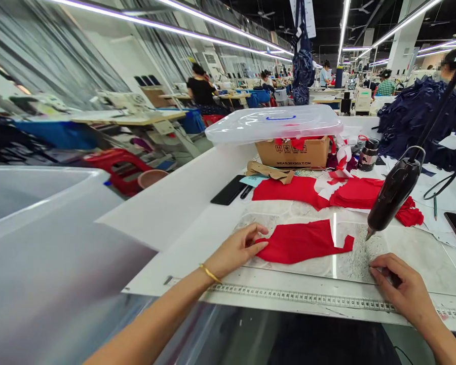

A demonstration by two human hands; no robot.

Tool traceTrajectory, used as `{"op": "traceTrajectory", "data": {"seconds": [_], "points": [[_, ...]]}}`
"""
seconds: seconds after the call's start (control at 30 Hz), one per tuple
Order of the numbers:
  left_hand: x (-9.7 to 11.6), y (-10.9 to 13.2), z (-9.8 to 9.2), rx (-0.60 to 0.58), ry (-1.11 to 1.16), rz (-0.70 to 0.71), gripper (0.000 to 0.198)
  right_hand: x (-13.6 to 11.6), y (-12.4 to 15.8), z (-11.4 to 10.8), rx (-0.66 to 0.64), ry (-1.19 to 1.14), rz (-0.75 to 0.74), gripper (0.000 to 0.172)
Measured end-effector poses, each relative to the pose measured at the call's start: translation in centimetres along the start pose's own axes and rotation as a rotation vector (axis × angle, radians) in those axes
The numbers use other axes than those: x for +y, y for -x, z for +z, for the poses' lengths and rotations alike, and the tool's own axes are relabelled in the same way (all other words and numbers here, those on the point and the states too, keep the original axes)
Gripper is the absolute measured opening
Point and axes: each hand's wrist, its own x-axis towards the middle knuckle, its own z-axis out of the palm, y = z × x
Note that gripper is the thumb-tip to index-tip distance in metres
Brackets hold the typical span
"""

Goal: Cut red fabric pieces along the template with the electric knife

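Observation:
A cut piece of red fabric (302,241) lies on a clear sheet (414,253) over the worktable, with a narrow hooked strip at its right end. At the fabric's left end, my left hand (240,249) grips the edge between thumb and fingers. My right hand (400,285) rests near the table's front edge, to the right of the fabric and apart from it. Its thumb and forefinger are pinched together, and whatever may be between them is too small to make out. Above that hand hangs a black handheld tool (393,195) with a pointed metal tip.
A tape measure (289,295) runs along the front edge. Behind lie more red pieces (359,193), a black phone-like slab (228,190) and a cardboard box (292,153) under a plastic lid (275,124). Dark cloth (421,119) is heaped at right; a plastic bin (49,228) stands left.

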Motion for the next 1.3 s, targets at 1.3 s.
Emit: {"op": "traceTrajectory", "data": {"seconds": [1.3], "points": [[0.6,0.5,8.5,-0.051,-0.617,0.612,0.06,-2.0,-4.9,-1.4,-0.047,0.338,0.293,0.032]]}}
